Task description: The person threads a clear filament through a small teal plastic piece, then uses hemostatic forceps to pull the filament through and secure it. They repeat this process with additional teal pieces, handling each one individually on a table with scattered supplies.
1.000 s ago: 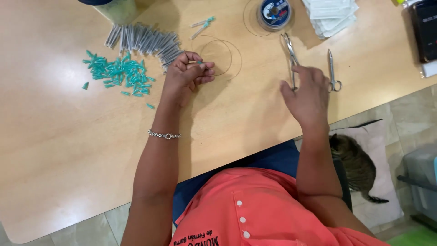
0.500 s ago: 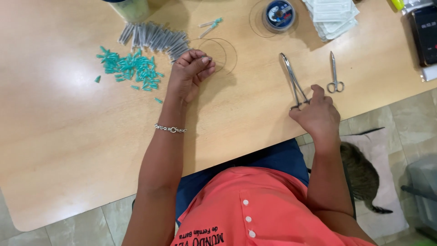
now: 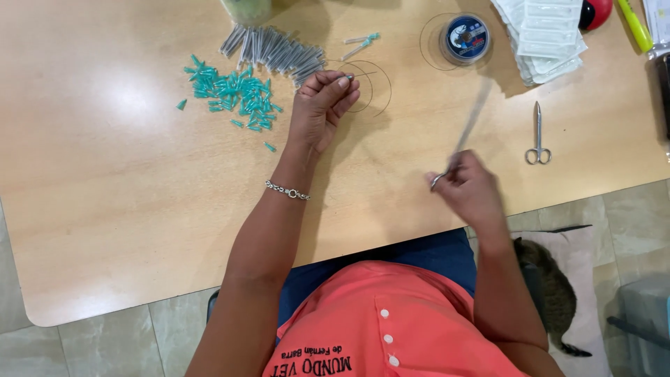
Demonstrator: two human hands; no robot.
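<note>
— On the wooden table (image 3: 105,209), what do we see?
— Our left hand (image 3: 322,105) pinches a small tube (image 3: 349,77) beside thin wire loops (image 3: 373,87); our right hand (image 3: 469,187) grips blurred forceps (image 3: 469,126).

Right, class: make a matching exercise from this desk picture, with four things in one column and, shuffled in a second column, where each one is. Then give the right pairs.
Things
1. long metal forceps
2. small scissors
3. teal caps
4. spool of thin line

Places
A. scattered in a heap on the table, left of the left hand
B. lying flat on the table, untouched, right of the right hand
C. near the far edge of the table, beside a stack of white packets
D. held in the right hand, blurred

Pairs: 1-D, 2-B, 3-A, 4-C
</note>
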